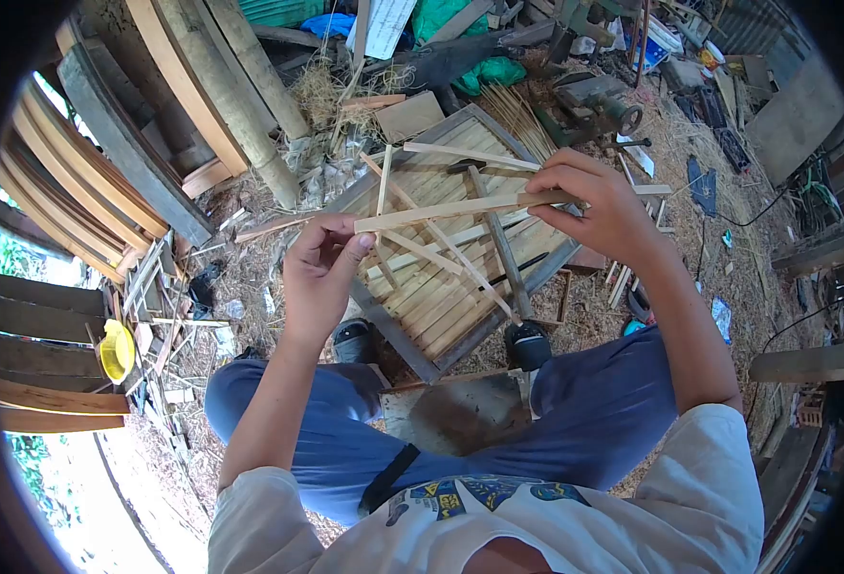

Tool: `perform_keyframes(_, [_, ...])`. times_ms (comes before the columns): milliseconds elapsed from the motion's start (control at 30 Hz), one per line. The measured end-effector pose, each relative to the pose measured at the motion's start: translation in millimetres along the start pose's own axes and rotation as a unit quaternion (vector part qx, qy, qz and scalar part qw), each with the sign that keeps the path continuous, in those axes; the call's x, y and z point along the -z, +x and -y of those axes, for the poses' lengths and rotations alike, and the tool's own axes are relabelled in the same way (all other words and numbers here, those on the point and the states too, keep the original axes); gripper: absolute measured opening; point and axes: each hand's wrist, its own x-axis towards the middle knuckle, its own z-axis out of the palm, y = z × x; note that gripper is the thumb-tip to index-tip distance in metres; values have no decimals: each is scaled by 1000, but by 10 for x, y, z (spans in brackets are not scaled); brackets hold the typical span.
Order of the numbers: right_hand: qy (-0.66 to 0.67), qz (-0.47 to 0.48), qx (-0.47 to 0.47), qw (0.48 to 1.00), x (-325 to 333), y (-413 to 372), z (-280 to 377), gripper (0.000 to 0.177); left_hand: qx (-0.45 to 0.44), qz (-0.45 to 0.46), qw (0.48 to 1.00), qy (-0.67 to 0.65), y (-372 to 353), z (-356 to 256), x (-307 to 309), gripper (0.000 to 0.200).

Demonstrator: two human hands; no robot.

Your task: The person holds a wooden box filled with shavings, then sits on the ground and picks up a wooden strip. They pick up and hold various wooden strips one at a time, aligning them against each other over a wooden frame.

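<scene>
A thin pale wooden strip [450, 210] stretches between my hands above a low slatted wooden table [428, 320]. My left hand [321, 263] pinches its left end between thumb and fingers. Closed around the strip's right part, my right hand [589, 206] partly hides it. Beneath, several loose strips lie crossed on the table, among them a long diagonal strip [460, 256]. A hammer [503, 244] rests there too, its dark head toward the far side. Beside its handle is a slim black pen-like stick [522, 268].
Curved timber planks [77, 182] lean at the left, near a yellow plastic bowl [117, 351]. A rusty machine with a wheel [629, 119] stands at the far right. Wood scraps and shavings cover the ground. My sandalled foot [353, 341] is close to the table's near edge.
</scene>
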Motion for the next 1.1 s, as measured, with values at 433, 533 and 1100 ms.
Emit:
perform_keyframes(433, [3,1,1,1000,11,-32,-20,23,2,-2,1000,-4,-4,20,7,16])
perform_keyframes(533, [6,-2,-4,1000,6,-33,-18,21,1,-1,1000,-5,-10,27,7,16])
perform_keyframes(1100, [-10,7,-3,1000,35,-44,-6,26,2,0,1000,13,-1,0,18,16])
